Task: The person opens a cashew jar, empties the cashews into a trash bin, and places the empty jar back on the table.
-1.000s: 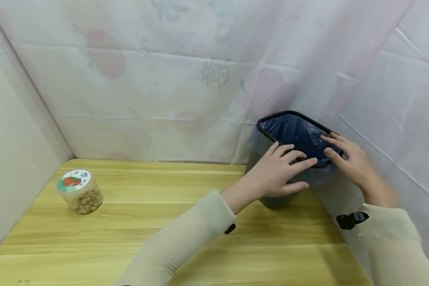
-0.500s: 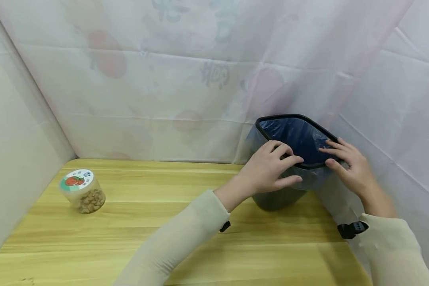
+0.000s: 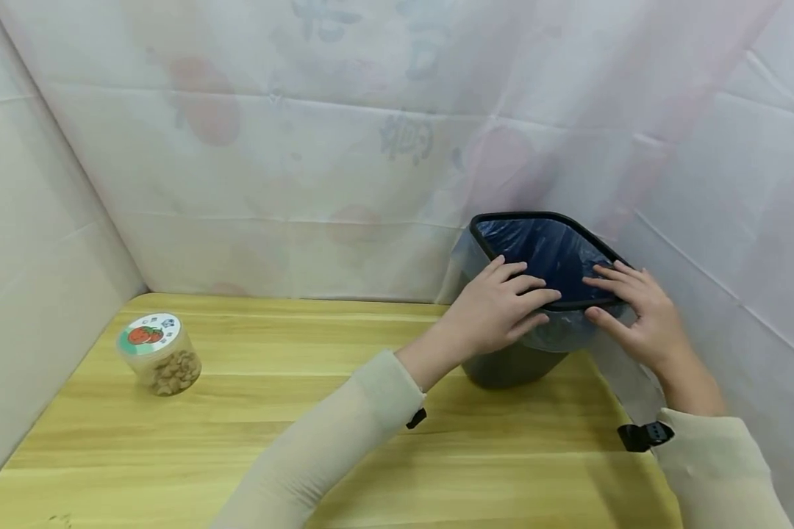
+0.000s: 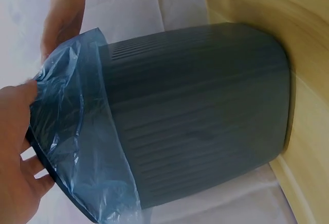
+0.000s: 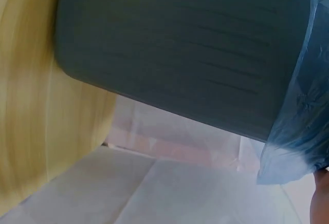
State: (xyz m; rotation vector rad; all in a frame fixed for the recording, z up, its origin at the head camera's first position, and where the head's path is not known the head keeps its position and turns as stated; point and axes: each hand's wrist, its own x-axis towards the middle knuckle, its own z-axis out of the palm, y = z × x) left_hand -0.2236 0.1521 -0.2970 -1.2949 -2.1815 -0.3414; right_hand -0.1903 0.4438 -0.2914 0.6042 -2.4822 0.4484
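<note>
A dark grey trash can (image 3: 512, 367) stands at the table's back right, lined with a translucent blue trash bag (image 4: 90, 126). The bag's edge folds down over the outside, and a black rim (image 3: 516, 215) runs round the mouth. My left hand (image 3: 486, 312) lies across the rim's near left side with fingers spread over the opening. At the near right corner is my right hand (image 3: 642, 319). Its fingers reach over the mouth, while the thumb lies on the near side against the folded bag. In the right wrist view only a bit of the right hand (image 5: 321, 196) shows.
A clear jar (image 3: 168, 367) of light brown pieces, with a tomato picture on its lid, stands at the left of the wooden table (image 3: 251, 426). White cloth walls (image 3: 344, 257) enclose the back and sides, close behind the can.
My left fingers curled over the rim and then spread again. The right hand has moved slightly nearer, its thumb now lower. The can's rim has shifted a little.
</note>
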